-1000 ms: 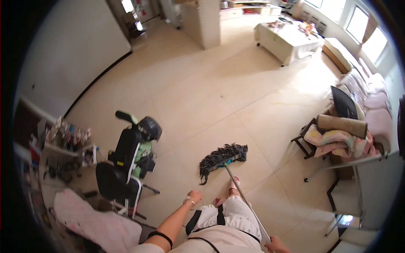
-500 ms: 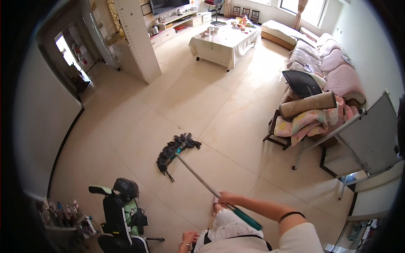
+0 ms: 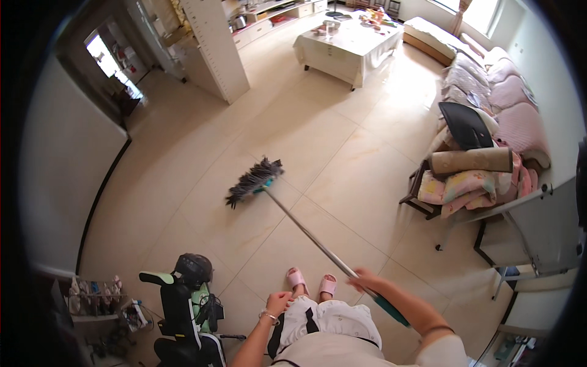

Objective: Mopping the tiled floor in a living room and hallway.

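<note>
A mop [image 3: 307, 231] with a dark grey, stringy head slants across the tiled floor. Its metal pole runs from a teal joint at the head back toward me and ends in a green grip. My right hand [image 3: 367, 281] is closed round the pole just above that grip. The mop head [image 3: 254, 181] lies spread on the floor ahead of me. In front of my waist, my left hand [image 3: 279, 302] hangs with fingers curled and nothing visible in it, a bracelet on the wrist. Pink slippers [image 3: 296, 277] are on my feet.
A black and green wheeled chair [image 3: 186, 309] stands close on my left. To the right are a stool [image 3: 422, 194] piled with bedding, a rolled mat [image 3: 471, 161], a sofa [image 3: 510, 98] and a grey board on a stand [image 3: 550, 223]. A cloth-covered table [image 3: 333, 58] is farther off.
The mop head has been pushed farther away from me across the floor. Both my hands have moved slightly forward, and the view has tilted down, showing both slippers.
</note>
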{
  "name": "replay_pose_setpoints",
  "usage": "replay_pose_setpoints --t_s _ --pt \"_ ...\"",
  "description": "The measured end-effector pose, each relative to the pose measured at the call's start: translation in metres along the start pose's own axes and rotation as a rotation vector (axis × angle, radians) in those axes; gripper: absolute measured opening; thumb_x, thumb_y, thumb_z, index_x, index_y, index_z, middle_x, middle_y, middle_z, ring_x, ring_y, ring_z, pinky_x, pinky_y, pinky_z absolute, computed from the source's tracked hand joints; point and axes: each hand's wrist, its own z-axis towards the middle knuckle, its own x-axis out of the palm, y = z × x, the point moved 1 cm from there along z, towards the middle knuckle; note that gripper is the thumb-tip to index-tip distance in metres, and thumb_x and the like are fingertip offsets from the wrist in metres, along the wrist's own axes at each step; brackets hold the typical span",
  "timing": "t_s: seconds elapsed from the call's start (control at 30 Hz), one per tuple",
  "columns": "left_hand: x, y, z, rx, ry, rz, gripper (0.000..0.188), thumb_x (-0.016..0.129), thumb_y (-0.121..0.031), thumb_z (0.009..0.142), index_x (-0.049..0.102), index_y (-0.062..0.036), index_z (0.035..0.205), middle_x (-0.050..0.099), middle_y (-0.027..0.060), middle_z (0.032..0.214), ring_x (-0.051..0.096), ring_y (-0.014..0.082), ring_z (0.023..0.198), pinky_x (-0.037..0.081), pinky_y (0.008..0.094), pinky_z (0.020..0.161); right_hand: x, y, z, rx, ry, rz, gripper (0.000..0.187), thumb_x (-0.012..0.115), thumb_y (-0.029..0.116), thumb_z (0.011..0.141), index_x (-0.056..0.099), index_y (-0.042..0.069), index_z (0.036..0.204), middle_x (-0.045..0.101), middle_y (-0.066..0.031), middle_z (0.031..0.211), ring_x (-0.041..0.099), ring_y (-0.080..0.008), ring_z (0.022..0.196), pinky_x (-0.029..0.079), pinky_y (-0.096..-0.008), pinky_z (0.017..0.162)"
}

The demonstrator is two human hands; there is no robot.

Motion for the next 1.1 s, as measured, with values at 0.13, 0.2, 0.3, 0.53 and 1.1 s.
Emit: replay_pose_setpoints --t_s 0.13,0.2,0.3,0.53,1.1 --pt "-0.002 0.007 0.038 -0.094 0.204 0.153 0.025 0.054 -0.026 0.072 0.060 -0.0023 0.070 0.057 0.0037 0.060 0.048 0.0086 0.043 0.040 0.0202 0.040 0.026 -0.027 -0.134 0.226 -0.163 0.093 0.015 0.061 0.009 0.069 0.048 0.001 0.073 0.047 -0.0047 0.047 0.046 -0.0110 0.037 0.038 -0.0233 0.034" --pt "-0.005 -0.005 0.053 -0.071 0.271 0.269 0.025 0.055 -0.026 0.071 0.060 -0.0022 0.069 0.057 0.0040 0.058 0.048 0.0096 0.042 0.040 0.0213 0.039 0.053 -0.057 -0.172 0.332 -0.226 0.083 0.015 0.062 0.007 0.067 0.049 0.001 0.070 0.049 -0.0050 0.051 0.049 -0.0122 0.039 0.040 -0.0238 0.035" --pt "-0.010 -0.034 0.083 0.042 0.321 0.458 0.024 0.056 -0.025 0.069 0.059 -0.0019 0.065 0.056 0.0043 0.053 0.049 0.0111 0.040 0.040 0.0229 0.037 0.110 0.005 -0.216 0.573 -0.290 0.029 0.036 0.052 0.019 0.073 0.050 -0.004 0.100 0.054 -0.0170 0.094 0.051 -0.0213 0.088 0.040 -0.0330 0.072" --pt "-0.003 -0.121 0.155 0.185 0.250 0.579 0.019 0.051 -0.020 0.064 0.059 -0.0037 0.057 0.055 0.0058 0.050 0.051 0.0135 0.041 0.043 0.0260 0.042 0.137 -0.129 -0.172 0.435 -0.459 0.091 0.025 0.053 0.017 0.068 0.057 -0.004 0.082 0.056 -0.0099 0.067 0.053 -0.0197 0.063 0.041 -0.0316 0.058" --pt "0.119 -0.252 0.211 -0.013 0.307 0.511 0.027 0.053 -0.029 0.068 0.062 -0.0046 0.073 0.059 0.0032 0.060 0.054 0.0108 0.047 0.045 0.0232 0.046 -0.271 0.055 -0.098 0.521 -0.199 -0.164 0.013 0.054 -0.003 0.060 0.044 -0.001 0.067 0.040 -0.0051 0.047 0.041 -0.0130 0.035 0.033 -0.0278 0.030"
